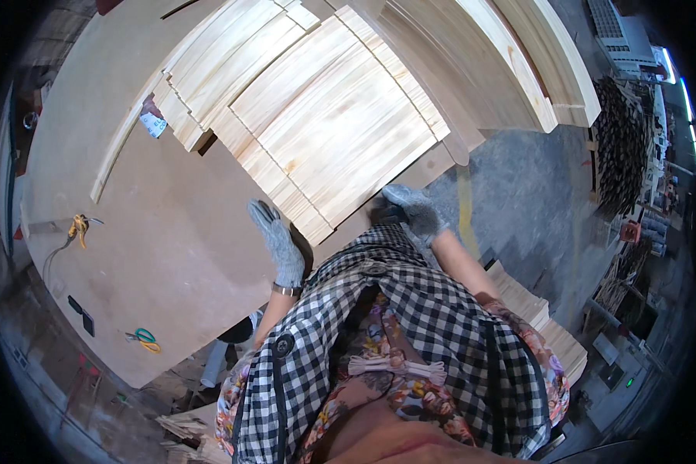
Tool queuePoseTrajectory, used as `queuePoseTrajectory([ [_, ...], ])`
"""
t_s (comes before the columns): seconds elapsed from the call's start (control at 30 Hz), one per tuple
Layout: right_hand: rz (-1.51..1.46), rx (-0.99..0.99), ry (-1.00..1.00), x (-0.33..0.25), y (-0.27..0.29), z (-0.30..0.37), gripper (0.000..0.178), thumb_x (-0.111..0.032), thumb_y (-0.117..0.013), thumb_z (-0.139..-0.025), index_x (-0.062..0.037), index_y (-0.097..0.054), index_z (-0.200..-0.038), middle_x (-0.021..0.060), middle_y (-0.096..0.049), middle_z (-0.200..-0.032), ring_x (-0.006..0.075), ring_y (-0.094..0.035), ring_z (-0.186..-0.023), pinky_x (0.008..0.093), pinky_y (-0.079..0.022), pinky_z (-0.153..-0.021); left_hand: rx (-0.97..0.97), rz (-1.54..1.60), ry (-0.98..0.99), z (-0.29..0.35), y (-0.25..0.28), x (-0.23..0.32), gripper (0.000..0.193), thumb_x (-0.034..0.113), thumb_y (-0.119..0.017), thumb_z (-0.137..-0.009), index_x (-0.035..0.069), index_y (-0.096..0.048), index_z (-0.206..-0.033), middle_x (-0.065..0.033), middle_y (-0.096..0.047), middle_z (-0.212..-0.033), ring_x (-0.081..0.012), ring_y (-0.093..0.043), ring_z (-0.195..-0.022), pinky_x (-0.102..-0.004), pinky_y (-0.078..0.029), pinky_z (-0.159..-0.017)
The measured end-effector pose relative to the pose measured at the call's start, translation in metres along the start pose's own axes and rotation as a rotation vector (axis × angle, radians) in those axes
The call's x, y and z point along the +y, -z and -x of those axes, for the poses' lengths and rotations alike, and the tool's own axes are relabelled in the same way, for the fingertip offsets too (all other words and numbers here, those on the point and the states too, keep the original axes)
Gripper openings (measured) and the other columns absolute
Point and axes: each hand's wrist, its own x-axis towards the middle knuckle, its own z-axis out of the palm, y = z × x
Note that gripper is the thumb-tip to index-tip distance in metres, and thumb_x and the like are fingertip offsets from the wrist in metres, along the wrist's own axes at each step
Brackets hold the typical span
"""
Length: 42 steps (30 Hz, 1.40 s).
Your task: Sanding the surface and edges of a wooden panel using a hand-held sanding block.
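Observation:
A block of pale wooden slats (336, 116) lies on the brown table, packed edge to edge, with stepped seams along two sides. My left hand (278, 241), in a grey knit glove, is beside the block's near left corner. Its fingers are stretched out and hold nothing. Along the near right edge of the block, my right hand (416, 209) wears the same kind of glove. Its fingers point left and lie against or just short of that edge; I see nothing held in it. The dark palm side is partly in shadow.
More slats (240, 54) lie beyond the block, and long boards (510, 54) are stacked at the far right. On the table (178, 255) are scissors (144, 339), a yellow-handled tool with a cord (78, 230) and a dark phone-like object (87, 322). Wood pieces (522, 298) sit to my right.

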Motion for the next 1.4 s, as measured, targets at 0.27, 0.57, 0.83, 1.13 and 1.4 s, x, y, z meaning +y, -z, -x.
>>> queuePoseTrajectory([
  [0.27,-0.365,-0.041,-0.226,0.015,-0.012,-0.027,0.024,-0.012,-0.057,-0.091,-0.0013,-0.065,-0.111,0.0141,-0.067,-0.099,0.0299,-0.065,-0.09,0.0366,-0.053,-0.082,-0.141,-0.729,-0.013,0.01,-0.018,-0.001,0.071,0.016,-0.046,-0.095,-0.006,-0.011,-0.153,-0.0258,-0.013,-0.16,-0.0354,-0.013,-0.148,-0.0385,-0.009,-0.121],
  [0.57,-0.14,0.048,-0.219,0.019,-0.004,-0.014,0.018,-0.018,-0.054,-0.098,-0.0016,-0.061,-0.096,0.0056,-0.061,-0.083,0.0141,-0.058,-0.072,0.0268,-0.046,-0.062,0.018,-0.243,0.016,-0.022,0.016,-0.023,0.066,0.006,-0.04,-0.098,-0.003,-0.007,-0.154,-0.0186,-0.009,-0.162,-0.029,-0.013,-0.149,-0.0356,-0.012,-0.122],
  [0.83,-0.833,0.348,-0.563,0.008,-0.007,-0.047,0.014,-0.017,-0.067,-0.091,-0.0038,-0.063,-0.094,0.0059,-0.061,-0.085,0.0163,-0.062,-0.075,0.0277,-0.053,-0.065,-0.009,-0.823,0.003,-0.094,0.062,-0.017,0.063,0.018,-0.042,-0.103,0.0,-0.012,-0.155,-0.0133,-0.022,-0.158,-0.0256,-0.032,-0.139,-0.0327,-0.025,-0.115],
  [1.13,-0.87,0.39,-0.638,-0.024,-0.039,-0.046,0.031,-0.016,-0.07,-0.087,-0.006,-0.06,-0.115,0.0038,-0.06,-0.095,0.0139,-0.06,-0.081,0.0278,-0.053,-0.069,0.003,-0.395,0.105,-0.12,0.078,-0.021,0.069,0.031,-0.042,-0.105,-0.001,-0.008,-0.155,-0.0101,-0.008,-0.164,-0.0219,-0.01,-0.15,-0.0358,-0.01,-0.122],
  [1.4,-0.683,0.446,-0.708,-0.026,-0.064,-0.04,0.043,-0.018,-0.076,-0.082,-0.004,-0.058,-0.118,0.0063,-0.06,-0.097,0.015,-0.061,-0.083,0.0268,-0.054,-0.07,-0.103,-0.485,-0.097,-0.189,0.079,-0.024,0.065,0.033,-0.042,-0.105,0.001,-0.013,-0.155,-0.0127,-0.014,-0.163,-0.023,-0.02,-0.148,-0.0341,-0.018,-0.12],
])
